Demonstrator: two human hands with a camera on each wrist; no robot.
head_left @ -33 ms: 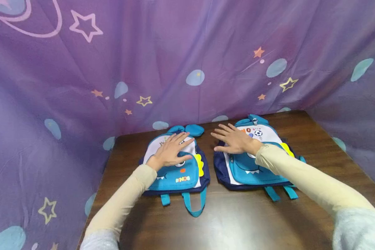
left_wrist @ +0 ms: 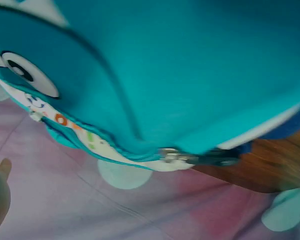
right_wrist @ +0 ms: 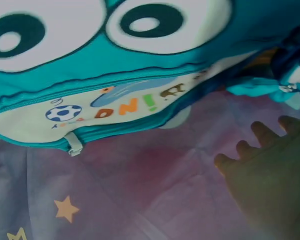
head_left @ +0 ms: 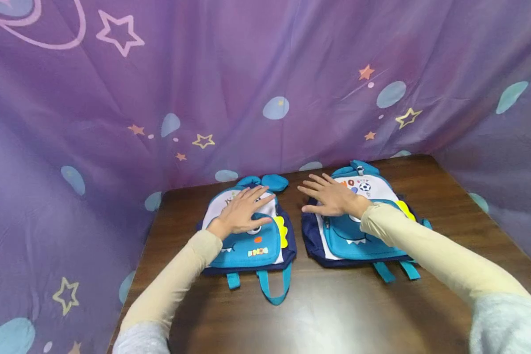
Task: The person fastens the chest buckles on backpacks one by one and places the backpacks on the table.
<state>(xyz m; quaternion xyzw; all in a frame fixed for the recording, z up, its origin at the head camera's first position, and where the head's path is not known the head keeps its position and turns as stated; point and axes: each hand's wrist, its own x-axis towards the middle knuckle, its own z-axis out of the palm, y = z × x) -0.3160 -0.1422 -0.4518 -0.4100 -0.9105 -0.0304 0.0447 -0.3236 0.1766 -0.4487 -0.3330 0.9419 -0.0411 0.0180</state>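
Two small children's backpacks with a cartoon monster face lie front side up on a brown table. My left hand point(head_left: 240, 212) is over the left backpack point(head_left: 241, 253), fingers straight and spread, hiding part of its white top. Over the upper left part of the right backpack point(head_left: 371, 248), my right hand point(head_left: 334, 197) is held flat with spread fingers. Neither hand grips anything. In the right wrist view, that hand appears apart from the cloth; whether the left hand touches its backpack, I cannot tell. A zipper pull point(left_wrist: 172, 155) shows on the pocket in the left wrist view.
The wooden table point(head_left: 318, 314) reaches back to a purple curtain point(head_left: 248, 98) printed with stars and ovals, which also hangs along both sides. Teal straps point(head_left: 274, 299) from the left backpack and straps point(head_left: 384, 272) from the right one lie toward the front.
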